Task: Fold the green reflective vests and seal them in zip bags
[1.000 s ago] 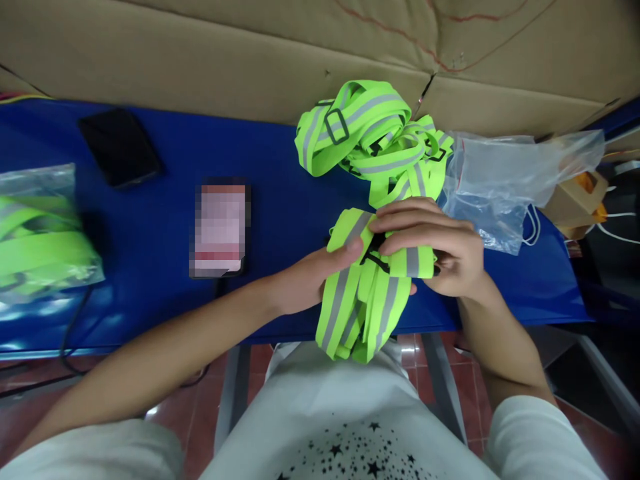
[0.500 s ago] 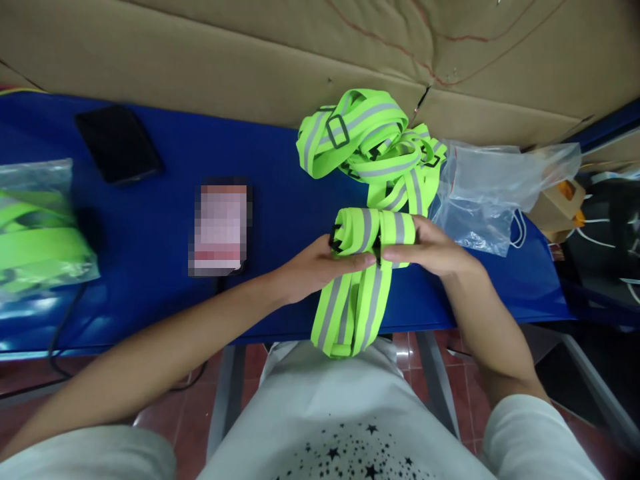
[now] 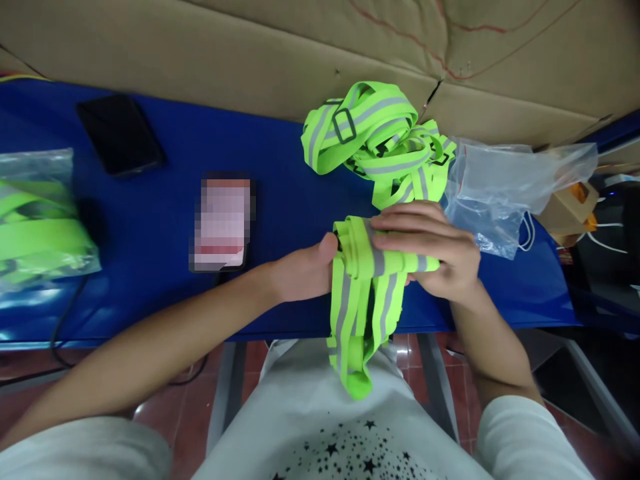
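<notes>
Head view, folded striped webbing (image 3: 357, 253), gripping fingers (image 3: 413, 239)

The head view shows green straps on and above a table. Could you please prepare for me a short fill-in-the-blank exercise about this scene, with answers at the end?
1. The fingers of the ____ hand lie across the front of the held strap bundle.
2. The table has a ____ surface.
3. At the picture's left edge, more green strap lies inside a clear plastic ____.
4. On the pale shirt, the largest black printed shapes are ____.

Answers: right; blue; bag; stars.
</notes>
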`<move>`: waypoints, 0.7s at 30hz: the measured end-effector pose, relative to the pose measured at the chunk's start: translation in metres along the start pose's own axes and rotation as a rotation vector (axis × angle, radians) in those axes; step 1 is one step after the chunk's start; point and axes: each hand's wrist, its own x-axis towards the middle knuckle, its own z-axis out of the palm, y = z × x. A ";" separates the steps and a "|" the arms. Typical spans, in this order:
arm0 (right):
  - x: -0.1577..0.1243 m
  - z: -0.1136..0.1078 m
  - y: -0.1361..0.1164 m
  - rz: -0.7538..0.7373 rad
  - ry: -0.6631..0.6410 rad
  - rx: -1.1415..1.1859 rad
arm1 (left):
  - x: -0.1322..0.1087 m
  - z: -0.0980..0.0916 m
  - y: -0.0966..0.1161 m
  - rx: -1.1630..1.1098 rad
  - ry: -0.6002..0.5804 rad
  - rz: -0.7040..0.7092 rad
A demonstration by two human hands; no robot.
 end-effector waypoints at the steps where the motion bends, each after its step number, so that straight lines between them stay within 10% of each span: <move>1: 0.000 0.000 0.003 -0.050 -0.024 -0.054 | 0.001 0.001 0.000 0.003 0.062 0.040; 8: 0.007 -0.013 -0.005 0.075 -0.370 0.007 | 0.004 -0.001 -0.001 0.013 0.341 -0.010; 13: 0.010 -0.014 -0.002 0.262 -0.113 0.346 | 0.004 -0.008 -0.001 0.147 0.370 0.053; 17: 0.011 -0.005 0.006 0.542 -0.157 0.501 | 0.003 -0.009 -0.004 0.276 0.347 0.061; 21: 0.012 0.003 0.008 0.470 -0.099 0.487 | 0.004 -0.011 -0.006 0.295 0.341 0.075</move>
